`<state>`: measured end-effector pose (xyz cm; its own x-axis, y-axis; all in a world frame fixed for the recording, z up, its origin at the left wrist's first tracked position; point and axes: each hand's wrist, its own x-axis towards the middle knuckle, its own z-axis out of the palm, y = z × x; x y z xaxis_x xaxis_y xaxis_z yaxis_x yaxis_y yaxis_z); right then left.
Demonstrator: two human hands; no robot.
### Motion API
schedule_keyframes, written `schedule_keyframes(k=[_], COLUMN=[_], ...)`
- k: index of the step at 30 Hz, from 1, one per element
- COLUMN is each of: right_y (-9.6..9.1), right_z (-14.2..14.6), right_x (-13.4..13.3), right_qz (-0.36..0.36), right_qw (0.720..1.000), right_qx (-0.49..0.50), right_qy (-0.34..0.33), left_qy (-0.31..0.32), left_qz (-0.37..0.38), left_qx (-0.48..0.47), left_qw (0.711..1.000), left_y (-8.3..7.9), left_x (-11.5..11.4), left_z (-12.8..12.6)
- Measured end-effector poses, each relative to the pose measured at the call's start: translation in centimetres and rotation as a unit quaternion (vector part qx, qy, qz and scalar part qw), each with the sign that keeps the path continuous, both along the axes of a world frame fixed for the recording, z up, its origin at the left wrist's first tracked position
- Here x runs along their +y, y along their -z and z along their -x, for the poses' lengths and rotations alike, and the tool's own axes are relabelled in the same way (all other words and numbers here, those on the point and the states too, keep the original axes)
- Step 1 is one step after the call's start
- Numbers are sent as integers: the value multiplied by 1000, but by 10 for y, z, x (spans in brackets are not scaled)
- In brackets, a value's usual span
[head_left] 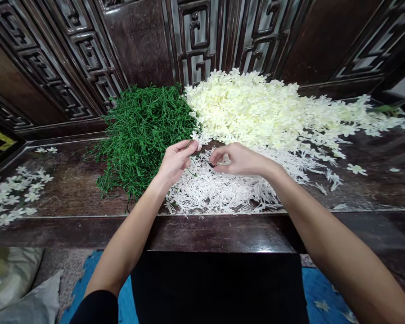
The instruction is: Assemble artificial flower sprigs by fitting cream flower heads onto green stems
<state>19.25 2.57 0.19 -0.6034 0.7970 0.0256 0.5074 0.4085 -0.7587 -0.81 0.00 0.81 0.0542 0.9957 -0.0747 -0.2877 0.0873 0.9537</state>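
Observation:
My left hand (178, 161) is closed in a pinch on an artificial flower stem, with white petals (199, 137) showing just past the fingertips. A thin green piece of the stem hangs below those fingers. To the right, my right hand (231, 158) hovers over the pile of thin white stamen pieces (219, 193). Its thumb and forefinger are curved, their tips slightly apart, and nothing clear shows between them. Left of my hands lies a heap of green plastic stems (148, 123). Behind my right hand rises a big heap of cream-white flower petals (256, 108).
Several assembled white flower sprigs (16, 195) lie at the bench's left end. Loose blossoms (357, 169) are scattered on the right of the dark wooden bench (70, 189). A carved wooden backrest (138, 40) stands behind the heaps. Pale sacks (13, 279) rest on the floor at left.

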Motion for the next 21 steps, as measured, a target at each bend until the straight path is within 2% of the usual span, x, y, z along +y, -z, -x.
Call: schedule_keyframes(k=[5,10,17,21], right_y=[6,-3,-6,-9], right_z=[2,0,-4,-2], right_x=[0,-1,1,-1], right_qz=[-9,-52,-40,-43], right_qw=[1000,998,995,987], right_qx=[-22,31,88,137], right_qy=[9,23,39,78], left_qy=[-9,1,6,5], left_qz=[17,31,45,52], left_qx=[-9,-5,-2,-5], left_qw=[1000,999,999,999], left_y=[4,3,2,3], left_x=[3,2,1,2], left_z=[1,0,1,1])
